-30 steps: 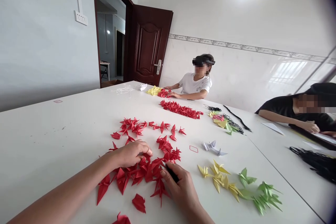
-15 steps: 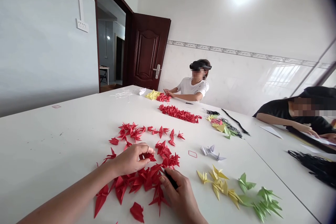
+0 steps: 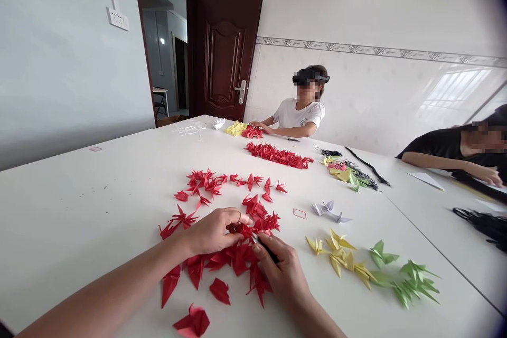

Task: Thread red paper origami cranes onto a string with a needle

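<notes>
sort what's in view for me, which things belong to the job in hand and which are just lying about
In use, it seems:
red folded paper in the left hand
black-handled tool in the right hand
red paper cranes around both hands

Apparently just lying about:
yellow cranes
green cranes
pale cranes
black cords at right

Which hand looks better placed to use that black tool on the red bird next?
The right hand, probably: it grips the black tool, whose tip points toward the red paper bird. The left hand seems busy steadying that bird.
</notes>
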Tool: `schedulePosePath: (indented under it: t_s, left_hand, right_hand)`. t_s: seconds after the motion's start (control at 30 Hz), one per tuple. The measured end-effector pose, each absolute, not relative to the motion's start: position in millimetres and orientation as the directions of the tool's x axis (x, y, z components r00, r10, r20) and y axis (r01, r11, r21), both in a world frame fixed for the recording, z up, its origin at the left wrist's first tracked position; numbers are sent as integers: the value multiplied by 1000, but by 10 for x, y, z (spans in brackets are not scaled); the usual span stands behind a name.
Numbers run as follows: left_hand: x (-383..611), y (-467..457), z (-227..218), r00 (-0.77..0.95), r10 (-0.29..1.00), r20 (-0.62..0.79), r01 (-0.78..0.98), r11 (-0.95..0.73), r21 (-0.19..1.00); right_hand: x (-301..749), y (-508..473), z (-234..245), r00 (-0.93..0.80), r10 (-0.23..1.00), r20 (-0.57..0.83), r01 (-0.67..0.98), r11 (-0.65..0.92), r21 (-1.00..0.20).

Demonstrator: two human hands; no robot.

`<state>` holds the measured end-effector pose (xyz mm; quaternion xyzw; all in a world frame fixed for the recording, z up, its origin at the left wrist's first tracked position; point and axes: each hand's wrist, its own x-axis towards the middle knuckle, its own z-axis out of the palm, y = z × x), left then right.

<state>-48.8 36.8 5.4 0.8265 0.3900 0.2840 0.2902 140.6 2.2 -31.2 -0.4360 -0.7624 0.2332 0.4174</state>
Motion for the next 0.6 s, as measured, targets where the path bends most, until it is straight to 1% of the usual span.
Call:
schedulePosePath:
  t_s: [0.3, 0.5, 0.6]
  left_hand:
    - [-469, 335, 78, 567, 778, 272, 475, -578, 664]
    - [-485, 335, 79, 611, 724, 321, 479, -661, 578]
    - [-534, 382, 90, 591, 726, 352, 508, -674, 537]
  right_hand:
    - [1390, 38, -318, -289, 873, 393, 510, 487, -708]
    - [1388, 27, -322, -278, 875, 397, 539, 484, -689]
    - [1392, 26, -312, -272, 878, 394, 544, 478, -690]
